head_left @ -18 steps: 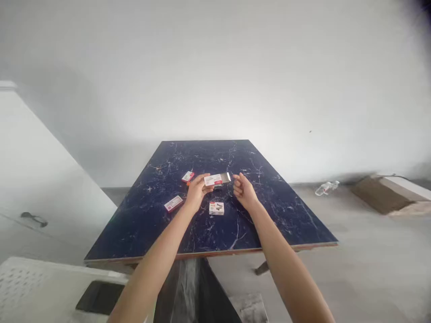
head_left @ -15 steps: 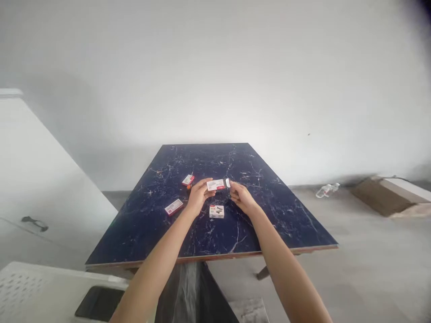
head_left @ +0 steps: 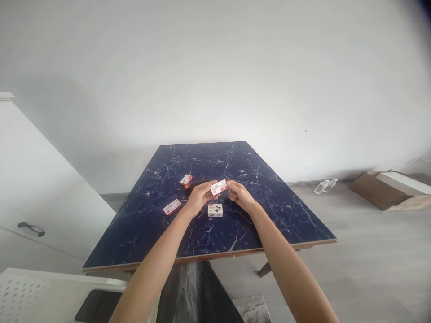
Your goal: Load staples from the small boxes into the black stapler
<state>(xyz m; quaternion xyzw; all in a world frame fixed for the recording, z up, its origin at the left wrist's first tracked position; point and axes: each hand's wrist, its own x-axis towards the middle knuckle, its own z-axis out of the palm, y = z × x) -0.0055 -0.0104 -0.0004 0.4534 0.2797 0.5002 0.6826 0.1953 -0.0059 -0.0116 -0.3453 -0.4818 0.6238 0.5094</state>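
Above the dark blue marbled table, my left hand (head_left: 201,196) grips a small white and red cardboard box (head_left: 218,187) by its left end. My right hand (head_left: 238,194) is closed at the box's right end, fingers pinched against it. Just below the hands, a white box with a dark picture of a clip (head_left: 215,210) stands on the table. Left of my left hand lie a flat red and white box (head_left: 172,207) and a smaller red and white box (head_left: 186,179). A black and orange object (head_left: 192,185) is partly hidden behind my left hand.
The blue table (head_left: 144,233) stands against a white wall. A white cabinet (head_left: 43,179) is at the left, with a white perforated chair (head_left: 50,291) holding a black phone-like slab (head_left: 99,306). Plastic bottles (head_left: 325,185) and a cardboard box (head_left: 380,190) lie on the floor at right.
The open flap at the held box's right end is no longer seen sticking out; my right hand has come closer, onto that end. The box is now tilted, right end up. The view shifted slightly.
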